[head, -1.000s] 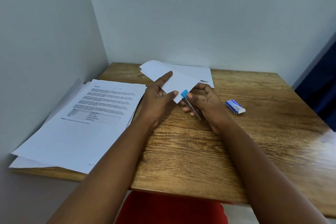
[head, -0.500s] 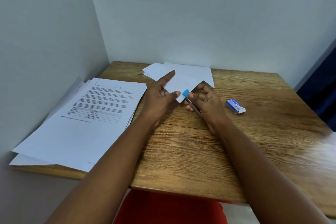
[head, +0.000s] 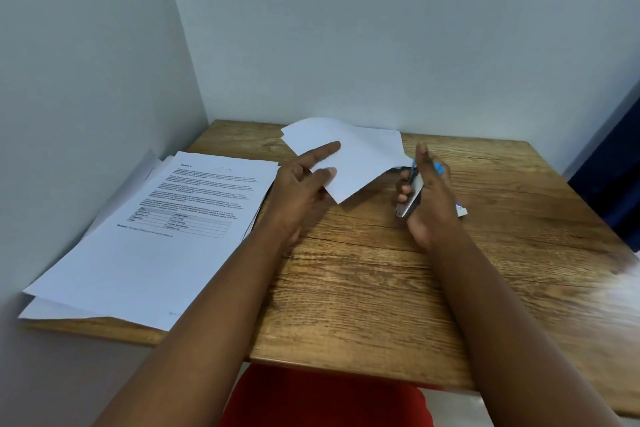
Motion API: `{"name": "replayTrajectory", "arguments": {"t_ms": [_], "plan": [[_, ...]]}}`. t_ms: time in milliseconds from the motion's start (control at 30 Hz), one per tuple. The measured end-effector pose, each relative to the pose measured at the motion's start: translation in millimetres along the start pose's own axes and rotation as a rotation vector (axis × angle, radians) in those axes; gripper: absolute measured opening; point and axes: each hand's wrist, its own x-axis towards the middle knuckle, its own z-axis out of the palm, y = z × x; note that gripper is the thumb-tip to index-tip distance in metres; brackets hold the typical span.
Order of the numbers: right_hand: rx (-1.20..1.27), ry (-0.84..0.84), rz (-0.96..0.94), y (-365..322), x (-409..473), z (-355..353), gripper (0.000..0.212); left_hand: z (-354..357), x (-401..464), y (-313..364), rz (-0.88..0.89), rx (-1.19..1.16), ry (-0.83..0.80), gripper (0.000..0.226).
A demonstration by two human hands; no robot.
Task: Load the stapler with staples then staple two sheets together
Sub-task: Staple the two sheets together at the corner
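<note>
The left hand (head: 304, 184) lies over the near corner of the blank sheets (head: 349, 156), fingers straight and relaxed, the forefinger stretched across the paper and the thumb pressing on the sheets' near edge; this grip is released, resting rather than clasping. The sheets sit toward the far edge of the worktop (head: 381, 288), fanned slightly, their far edges close to the wall and one corner pointing toward the near edge.

The right hand (head: 429, 198) is held on its edge just beside the sheets, to their right, and its grip is grasping the stapler (head: 410, 199): fingers curl round the metal body, whose silver end points toward the near edge, while a blue tip shows past the knuckles on the far side. The stapler is clear of the paper, a small gap of bare wood between them.

Behind the right hand, toward the right edge, a small blue and white staple box (head: 462, 211) is mostly hidden. A stack of printed pages (head: 166, 236) covers the left side, overhanging the left edge and the near left corner.

Open wood runs across the near half of the worktop between the forearms and out to the right edge, and the far right corner is bare too.
</note>
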Motion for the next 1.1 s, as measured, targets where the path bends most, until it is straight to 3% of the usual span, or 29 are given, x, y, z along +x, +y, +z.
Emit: {"name": "replayTrajectory", "arguments": {"t_ms": [167,300,367,433,567,933,1100], "plan": [[0.112,0.131,-0.086,-8.1,3.3,-8.7,0.05,3.0,-4.5,8.2,-0.018,-0.088,-0.104,0.049],[0.055,0.21,-0.205,-10.2,1.3,-8.0,0.053,3.8,-6.8,-5.0,0.114,0.36,-0.116,0.05],[0.038,0.233,-0.236,-10.4,-0.2,-6.8,0.052,2.9,-2.9,-11.8,0.152,0.483,-0.087,0.038],[0.027,0.238,-0.256,-9.4,-0.8,-5.0,0.052,3.4,-1.6,-12.7,0.077,0.386,-0.078,0.013],[-0.005,0.238,-0.277,-7.3,-0.6,-1.7,0.051,5.3,-0.2,-9.6,-0.039,0.331,-0.064,0.03],[-0.055,0.211,-0.271,-6.8,-1.4,-1.7,0.05,5.0,1.0,-8.3,-0.075,0.294,-0.028,0.037],[-0.04,0.093,-0.082,-2.7,3.6,-2.4,0.034,8.0,-0.1,0.6,-0.104,0.062,0.052,0.049]]}}
